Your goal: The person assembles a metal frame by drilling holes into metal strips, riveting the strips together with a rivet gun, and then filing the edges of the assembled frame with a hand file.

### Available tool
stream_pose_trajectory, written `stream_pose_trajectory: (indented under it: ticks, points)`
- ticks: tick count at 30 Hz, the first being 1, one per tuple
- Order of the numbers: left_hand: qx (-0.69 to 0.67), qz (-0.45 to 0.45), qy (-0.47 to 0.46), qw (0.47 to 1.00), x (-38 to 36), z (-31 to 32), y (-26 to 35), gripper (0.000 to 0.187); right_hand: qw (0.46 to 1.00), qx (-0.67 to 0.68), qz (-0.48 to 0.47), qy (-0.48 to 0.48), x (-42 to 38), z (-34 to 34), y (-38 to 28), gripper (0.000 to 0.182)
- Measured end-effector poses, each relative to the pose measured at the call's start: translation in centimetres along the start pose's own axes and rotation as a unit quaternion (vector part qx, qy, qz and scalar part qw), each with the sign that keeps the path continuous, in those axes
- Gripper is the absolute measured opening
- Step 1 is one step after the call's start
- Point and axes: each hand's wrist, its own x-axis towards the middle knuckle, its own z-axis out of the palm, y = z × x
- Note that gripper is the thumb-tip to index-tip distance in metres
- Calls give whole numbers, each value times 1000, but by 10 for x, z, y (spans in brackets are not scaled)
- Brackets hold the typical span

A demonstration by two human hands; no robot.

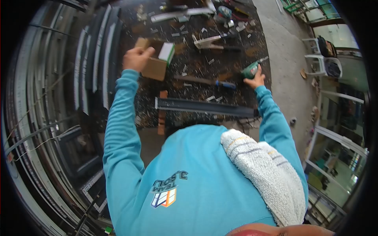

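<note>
The left hand (pixel 136 59) gripped an open, brown cardboard box (pixel 154 71) by its edge, apparently to steady it, while the right hand (pixel 257 80) clasped a green power drill (pixel 249 71), tip outward, and a long, dark metal bar (pixel 204 106) lay bodyward of both hands.

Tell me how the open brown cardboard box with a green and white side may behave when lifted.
The open box is probably light for its size, being cardboard, but its contents are unclear. Its thin panels may bend where the left hand grips. Its flat sides suggest it would hardly roll.
</note>
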Motion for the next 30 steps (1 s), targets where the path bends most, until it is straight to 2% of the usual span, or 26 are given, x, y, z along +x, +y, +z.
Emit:
stream_pose_trajectory:
  ticks: [2,3,4,5,6,7,11,13,15,17,18,22,25,29,30]
  points:
    - [159,82,-28,984,29,21,11,33,999,-6,-42,-35,8,-3,7,125]
    - [321,124,-68,936,41,30,21,26,998,-6,-43,-50,6,-11,0,122]
    - [414,143,-119,891,58,47,10,24,996,-39,-81,-20,10,-10,5,115]
    - [415,111,-196,881,57,43,29,26,992,-60,-112,6,5,-19,-4,107]
    - [383,122,-231,886,77,78,0,29,983,-33,-162,80,3,-15,-7,98]
    - [428,110,-237,865,85,97,-11,30,963,1,-226,147,3,-20,-17,84]
    - [362,-80,-240,897,72,84,25,30,932,151,-327,49,17,-22,-64,55]
    - [370,-135,-236,888,73,92,18,30,919,152,-362,18,28,-9,-83,52]
    - [349,-144,-208,902,71,93,13,32,918,133,-373,31,39,7,-103,54]
    - [382,-98,-153,906,70,100,-4,28,913,84,-395,51,47,11,-126,54]
    - [395,-111,-153,899,70,98,0,27,914,59,-398,46,54,19,-134,54]
    - [412,-167,-167,880,71,91,19,28,907,-37,-417,51,65,38,-157,33]
    - [429,-167,-193,867,76,97,13,30,913,-71,-397,-53,76,35,-165,26]
    - [444,-131,-218,859,79,95,6,31,916,33,-389,-88,74,21,-164,24]
    - [440,-133,-225,859,78,93,9,32,923,46,-364,-113,70,6,-168,29]
